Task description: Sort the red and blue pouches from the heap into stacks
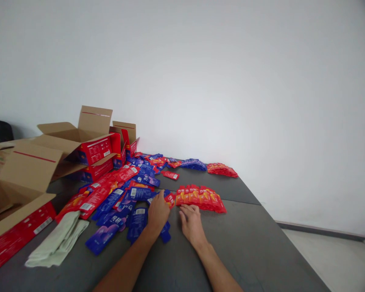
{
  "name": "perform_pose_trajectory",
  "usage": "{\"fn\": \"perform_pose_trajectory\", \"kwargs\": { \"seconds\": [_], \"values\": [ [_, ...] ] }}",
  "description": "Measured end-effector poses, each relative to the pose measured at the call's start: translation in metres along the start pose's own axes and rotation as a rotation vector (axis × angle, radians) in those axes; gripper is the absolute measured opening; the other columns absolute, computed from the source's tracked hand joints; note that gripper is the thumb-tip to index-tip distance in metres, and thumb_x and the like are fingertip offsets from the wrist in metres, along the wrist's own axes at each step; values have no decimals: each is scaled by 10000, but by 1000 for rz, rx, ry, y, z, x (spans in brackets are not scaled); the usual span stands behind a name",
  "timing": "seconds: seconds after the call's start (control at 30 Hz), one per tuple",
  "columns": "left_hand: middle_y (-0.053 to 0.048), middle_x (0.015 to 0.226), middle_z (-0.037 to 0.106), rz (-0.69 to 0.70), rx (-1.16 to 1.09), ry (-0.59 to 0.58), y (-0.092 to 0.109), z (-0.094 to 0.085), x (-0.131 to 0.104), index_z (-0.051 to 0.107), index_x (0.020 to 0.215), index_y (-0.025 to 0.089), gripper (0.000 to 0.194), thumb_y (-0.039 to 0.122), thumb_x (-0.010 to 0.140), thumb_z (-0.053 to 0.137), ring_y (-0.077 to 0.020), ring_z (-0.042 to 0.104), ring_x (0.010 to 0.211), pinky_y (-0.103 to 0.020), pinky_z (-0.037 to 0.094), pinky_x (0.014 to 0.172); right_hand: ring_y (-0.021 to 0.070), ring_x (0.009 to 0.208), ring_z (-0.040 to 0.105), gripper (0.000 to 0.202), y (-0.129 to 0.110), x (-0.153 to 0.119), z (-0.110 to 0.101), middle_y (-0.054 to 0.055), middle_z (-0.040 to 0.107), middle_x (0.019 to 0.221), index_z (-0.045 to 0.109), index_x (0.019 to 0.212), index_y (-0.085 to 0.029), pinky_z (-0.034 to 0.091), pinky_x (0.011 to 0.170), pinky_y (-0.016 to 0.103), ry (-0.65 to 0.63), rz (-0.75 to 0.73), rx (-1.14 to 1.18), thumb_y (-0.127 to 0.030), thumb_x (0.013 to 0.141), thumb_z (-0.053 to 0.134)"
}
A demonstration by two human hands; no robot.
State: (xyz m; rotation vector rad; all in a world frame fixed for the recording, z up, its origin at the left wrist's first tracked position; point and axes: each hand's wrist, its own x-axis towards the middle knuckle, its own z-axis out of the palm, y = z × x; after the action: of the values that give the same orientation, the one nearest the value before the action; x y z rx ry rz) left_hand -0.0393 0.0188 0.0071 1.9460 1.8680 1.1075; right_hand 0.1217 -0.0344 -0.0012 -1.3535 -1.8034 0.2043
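Observation:
A red packet (170, 200) lies right beside the fingers of my left hand (158, 211), which are bent and pressed together; whether they grip it is hidden. My right hand (191, 222) rests with its fingers apart at the near edge of a fanned row of red packets (200, 197). Blue packets (137, 223) lie scattered to the left of my left hand, mixed with red packets (98, 196). One blue packet (165, 233) sits between my hands, close to my left wrist.
Open cardboard boxes (97, 151) stand at the left, one box (20, 233) nearer. A folded pale cloth (57, 241) lies on the dark table (243, 239). Farther back are a blue packet row (193, 164) and a red packet row (221, 170), near the wall (246, 81).

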Motion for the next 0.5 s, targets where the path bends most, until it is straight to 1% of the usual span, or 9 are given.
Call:
{"fn": "perform_pose_trajectory", "kwargs": {
  "seconds": [0.1, 0.17, 0.23, 0.3, 0.37, 0.43, 0.5],
  "values": [
    [-134, 1197, 649, -55, -311, -3, 4, 0, -2, 566, 1238, 140, 452, 114, 790, 504, -231, 593, 1117, -338, 417, 972, 246, 1052, 561, 299, 0, -1, 0, 92, 695, 1128, 705, 1136, -213, 411, 964, 374, 18, 32, 83, -291, 925, 509],
    [-120, 1123, 684, -92, -562, -53, 8, 1, -5, 617, 1142, 147, 375, 146, 773, 546, -229, 633, 1039, -343, 454, 928, 239, 998, 590, 303, 1, 0, 0, 87, 700, 1086, 698, 1129, -211, 436, 910, 350, 41, 99, 157, -340, 922, 519],
    [-103, 1028, 713, -115, -804, -146, 12, 4, -10, 643, 1042, 152, 292, 180, 759, 581, -223, 665, 943, -333, 492, 852, 211, 855, 609, 301, 2, 1, -2, 63, 707, 959, 702, 1064, -208, 456, 796, 310, 42, 183, 254, -401, 923, 519],
    [-88, 949, 724, -131, -980, -238, 17, 6, -14, 647, 976, 154, 239, 214, 746, 618, -211, 678, 851, -317, 511, 780, 172, 694, 566, 315, 2, 3, -4, 25, 668, 778, 697, 923, -193, 432, 666, 270, 36, 257, 355, -460, 911, 531],
    [-75, 884, 725, -160, -1070, -303, 21, 7, -18, 649, 925, 153, 226, 239, 717, 671, -200, 674, 777, -304, 514, 726, 145, 620, 500, 340, 2, 4, -8, -6, 595, 670, 659, 802, -181, 387, 596, 247, 51, 308, 453, -496, 886, 560],
    [-65, 829, 720, -181, -1097, -355, 23, 7, -20, 653, 878, 150, 232, 263, 686, 721, -190, 661, 725, -294, 508, 691, 128, 604, 453, 347, 2, 4, -13, -23, 546, 641, 622, 742, -178, 356, 572, 235, 70, 344, 542, -502, 860, 592],
    [-57, 812, 715, -170, -1111, -400, 25, 5, -20, 662, 863, 149, 246, 304, 689, 741, -179, 648, 702, -288, 499, 682, 117, 596, 422, 341, 4, 2, -17, -32, 519, 632, 596, 705, -177, 338, 564, 230, 59, 366, 615, -488, 842, 616]
  ]
}}
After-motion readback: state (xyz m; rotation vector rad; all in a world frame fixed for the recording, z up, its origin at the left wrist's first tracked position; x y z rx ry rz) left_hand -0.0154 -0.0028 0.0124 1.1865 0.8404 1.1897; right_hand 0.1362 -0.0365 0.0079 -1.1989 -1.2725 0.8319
